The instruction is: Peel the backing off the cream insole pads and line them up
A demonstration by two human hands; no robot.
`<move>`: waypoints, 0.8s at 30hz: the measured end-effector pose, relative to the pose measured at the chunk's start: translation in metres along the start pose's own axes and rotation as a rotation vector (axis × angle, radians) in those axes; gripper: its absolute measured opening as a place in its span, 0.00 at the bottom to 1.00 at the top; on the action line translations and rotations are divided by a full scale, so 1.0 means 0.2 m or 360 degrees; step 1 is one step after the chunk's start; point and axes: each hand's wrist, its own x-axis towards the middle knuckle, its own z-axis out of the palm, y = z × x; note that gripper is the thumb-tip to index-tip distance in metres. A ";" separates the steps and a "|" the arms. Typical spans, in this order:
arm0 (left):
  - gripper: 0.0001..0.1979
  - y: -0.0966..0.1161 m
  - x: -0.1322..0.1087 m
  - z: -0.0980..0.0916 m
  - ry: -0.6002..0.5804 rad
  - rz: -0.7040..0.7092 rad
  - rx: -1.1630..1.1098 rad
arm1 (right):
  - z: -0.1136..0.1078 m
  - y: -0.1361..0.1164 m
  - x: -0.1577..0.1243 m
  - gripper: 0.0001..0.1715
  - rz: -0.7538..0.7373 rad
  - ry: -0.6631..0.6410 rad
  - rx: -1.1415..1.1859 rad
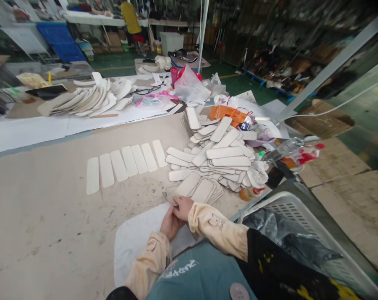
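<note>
Off-white, round-cornered strips lie piled before us, seven more set in a slanting row to the left.

Our left hand and right hand meet at the far edge of a white sheet, fingers curled and tips close together at the near end of one front strip, which is at the near side of the piled strips; we cannot tell whether the fingertips pinch it. The row lies flat on our beige tabletop. Near our peach right sleeve stands a perforated white basket.
</note>
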 end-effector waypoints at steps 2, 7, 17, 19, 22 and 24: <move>0.27 0.04 0.03 -0.03 0.0134 -0.0146 0.0085 | -0.01 0.06 0.00 0.29 -0.0082 -0.0067 0.0126; 0.21 0.18 0.12 -0.09 0.0283 -0.0130 0.0143 | 0.03 0.22 -0.17 0.46 -0.0214 -0.0015 0.0097; 0.15 0.28 0.08 -0.32 0.0250 0.0144 0.0667 | 0.23 0.24 -0.33 0.48 0.0024 -0.0172 -0.0473; 0.16 0.32 0.02 -0.42 0.0259 0.0231 0.0728 | 0.23 0.24 -0.28 0.44 0.0122 -0.0138 -0.0525; 0.20 0.42 -0.12 -0.58 0.0229 0.0207 0.0940 | 0.19 0.25 -0.23 0.41 0.0235 -0.0225 -0.0582; 0.23 0.49 -0.22 -0.65 0.0191 0.0128 0.1206 | 0.14 0.25 -0.20 0.42 0.0257 -0.0349 -0.0638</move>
